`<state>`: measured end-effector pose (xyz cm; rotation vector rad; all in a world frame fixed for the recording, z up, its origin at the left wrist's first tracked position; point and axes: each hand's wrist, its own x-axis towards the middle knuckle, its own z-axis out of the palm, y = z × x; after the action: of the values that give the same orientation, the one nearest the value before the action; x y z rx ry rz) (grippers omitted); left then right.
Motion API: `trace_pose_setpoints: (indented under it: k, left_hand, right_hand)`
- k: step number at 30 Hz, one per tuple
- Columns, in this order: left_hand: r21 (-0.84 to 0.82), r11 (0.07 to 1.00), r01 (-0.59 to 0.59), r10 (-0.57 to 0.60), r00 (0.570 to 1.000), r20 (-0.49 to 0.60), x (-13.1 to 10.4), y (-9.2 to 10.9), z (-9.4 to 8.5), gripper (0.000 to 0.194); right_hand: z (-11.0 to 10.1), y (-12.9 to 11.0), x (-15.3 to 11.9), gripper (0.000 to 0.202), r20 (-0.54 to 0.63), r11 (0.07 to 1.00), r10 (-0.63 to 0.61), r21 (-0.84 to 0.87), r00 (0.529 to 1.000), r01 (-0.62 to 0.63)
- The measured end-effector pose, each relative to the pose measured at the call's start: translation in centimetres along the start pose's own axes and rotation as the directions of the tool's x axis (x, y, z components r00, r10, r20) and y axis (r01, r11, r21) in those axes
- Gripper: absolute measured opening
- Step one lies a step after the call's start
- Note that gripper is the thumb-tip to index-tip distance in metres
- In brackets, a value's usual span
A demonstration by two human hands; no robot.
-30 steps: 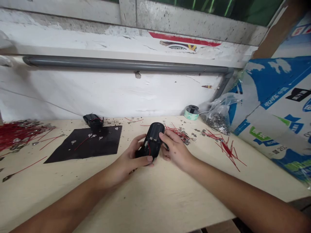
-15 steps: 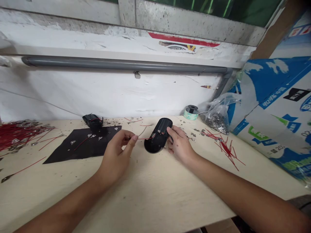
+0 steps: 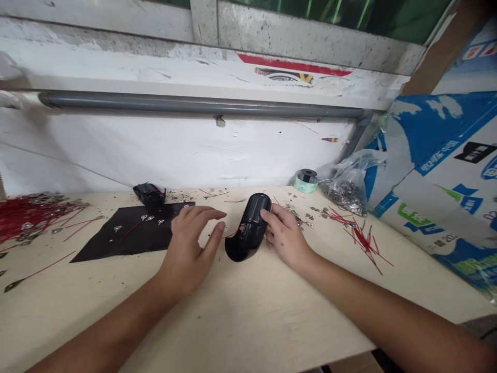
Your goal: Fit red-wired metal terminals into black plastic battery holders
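Observation:
Held over the table in my right hand (image 3: 285,233) is a glossy black plastic housing (image 3: 250,225), long with rounded ends, its battery-like bay towards the far end. My right thumb lies on its upper edge; the other fingers are partly hidden behind it. A red wire (image 3: 232,234) sticks out of its left side. Just left of the housing, my left hand (image 3: 194,241) has thumb and fingers apart with nothing between them. Beneath and behind that hand lies a black sheet (image 3: 130,233) with several small metal contact tabs and a red wire on it.
A heap of red wires with metal tabs (image 3: 34,215) is at far left. Another black part (image 3: 149,194) stands by the wall. At right are a tape roll (image 3: 306,181), a plastic bag of metal pieces (image 3: 345,194), loose red wires (image 3: 365,241) and a large printed carton (image 3: 446,191).
My left thumb and fingers have parted and let go of the wire they pinched. The black housing has tilted and come slightly nearer in my right hand.

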<state>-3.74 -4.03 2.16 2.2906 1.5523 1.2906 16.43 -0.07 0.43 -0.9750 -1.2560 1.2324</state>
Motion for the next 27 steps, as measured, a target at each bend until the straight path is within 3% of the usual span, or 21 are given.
trace_pose_setpoints:
  k: [4,10,14,22,27]
  left_hand:
    - [0.002,0.996,-0.084,0.083,0.990,0.110,-0.7,1.5,0.4,0.035]
    - [-0.073,0.993,-0.088,0.098,0.984,0.150,-1.0,1.1,1.2,0.021]
    - [-0.221,0.975,0.005,0.032,0.986,0.164,-1.3,1.1,1.5,0.023]
    - [-0.541,0.823,0.175,-0.023,0.961,0.275,-1.7,1.8,1.7,0.021]
    - [-0.591,0.777,0.217,-0.016,0.945,0.325,-1.8,2.4,1.4,0.018]
  right_hand:
    - [0.6,0.4,-0.7,0.028,0.022,0.994,-0.056,-0.088,0.998,0.058]
    - [0.9,0.3,-1.4,0.028,0.055,0.901,-0.246,-0.354,0.968,0.249]
    - [0.6,0.4,-1.2,0.029,0.031,0.828,-0.276,-0.501,0.961,0.254]
    - [0.5,1.2,-0.8,0.029,-0.029,0.860,-0.263,-0.459,0.964,0.221]
    - [0.3,1.7,-0.8,0.033,-0.017,0.852,-0.285,-0.463,0.959,0.245]
